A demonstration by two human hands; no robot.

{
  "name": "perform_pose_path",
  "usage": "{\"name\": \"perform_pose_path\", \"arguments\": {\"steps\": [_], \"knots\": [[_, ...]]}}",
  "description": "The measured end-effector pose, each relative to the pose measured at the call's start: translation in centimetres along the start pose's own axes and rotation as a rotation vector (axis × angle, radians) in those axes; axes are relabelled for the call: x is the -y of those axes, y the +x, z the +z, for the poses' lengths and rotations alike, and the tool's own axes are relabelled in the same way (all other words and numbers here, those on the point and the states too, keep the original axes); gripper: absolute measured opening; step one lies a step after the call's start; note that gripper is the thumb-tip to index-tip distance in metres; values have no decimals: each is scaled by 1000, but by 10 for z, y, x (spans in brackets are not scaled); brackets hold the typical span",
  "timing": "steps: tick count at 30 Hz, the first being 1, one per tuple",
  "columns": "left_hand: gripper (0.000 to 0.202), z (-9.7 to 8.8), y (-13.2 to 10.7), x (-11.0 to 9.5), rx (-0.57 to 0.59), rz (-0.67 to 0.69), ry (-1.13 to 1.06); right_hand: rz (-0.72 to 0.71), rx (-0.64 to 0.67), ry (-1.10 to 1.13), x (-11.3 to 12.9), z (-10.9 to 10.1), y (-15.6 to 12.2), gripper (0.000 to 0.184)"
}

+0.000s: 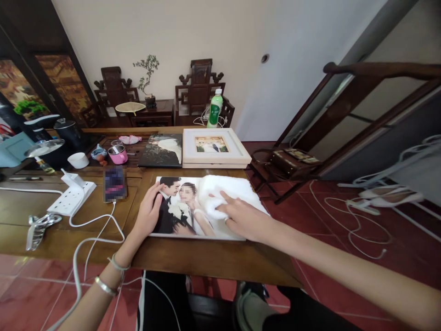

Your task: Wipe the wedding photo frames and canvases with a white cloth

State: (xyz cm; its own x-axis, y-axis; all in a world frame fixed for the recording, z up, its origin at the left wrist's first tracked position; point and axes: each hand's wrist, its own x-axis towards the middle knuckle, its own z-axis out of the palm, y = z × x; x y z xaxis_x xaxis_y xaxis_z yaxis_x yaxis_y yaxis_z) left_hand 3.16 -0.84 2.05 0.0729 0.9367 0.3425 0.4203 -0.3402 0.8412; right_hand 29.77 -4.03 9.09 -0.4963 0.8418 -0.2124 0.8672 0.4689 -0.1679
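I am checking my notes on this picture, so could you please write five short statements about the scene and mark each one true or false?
1. The right hand touches the white cloth. True.
2. The left hand is well apart from the photo panel. False: it touches the panel's left side.
3. The green bottle stands behind the white-framed picture. True.
4. The pink mug is right of the white-framed picture. False: it is left of it.
5. The phone lies beside the power strip. True.
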Motion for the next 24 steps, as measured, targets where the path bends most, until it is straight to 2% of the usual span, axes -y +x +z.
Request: {"name": "perform_pose_path", "arguments": {"steps": [4,6,8,10,13,16,20,24], "knots": [[46,-9,6,-8,-139,-244,-510,-20,-49,19,-6,9,11,46],[48,-18,8,-17,-167,-351,-671,-47,-37,48,4,10,9,45],[47,-27,8,-28,-171,-386,-755,-104,-22,86,20,9,5,41],[47,-36,6,-44,-156,-360,-800,-185,-42,116,40,8,0,34],[50,-44,1,-71,-141,-284,-784,-336,-136,101,69,4,-2,51],[48,-48,-4,-100,-177,-219,-815,-410,-257,57,89,-6,0,37],[50,-45,-7,-129,-167,-107,-776,-384,-371,80,91,-26,-1,38],[52,-34,-4,-131,-187,-77,-673,-358,-427,54,74,-38,-9,41]]}}
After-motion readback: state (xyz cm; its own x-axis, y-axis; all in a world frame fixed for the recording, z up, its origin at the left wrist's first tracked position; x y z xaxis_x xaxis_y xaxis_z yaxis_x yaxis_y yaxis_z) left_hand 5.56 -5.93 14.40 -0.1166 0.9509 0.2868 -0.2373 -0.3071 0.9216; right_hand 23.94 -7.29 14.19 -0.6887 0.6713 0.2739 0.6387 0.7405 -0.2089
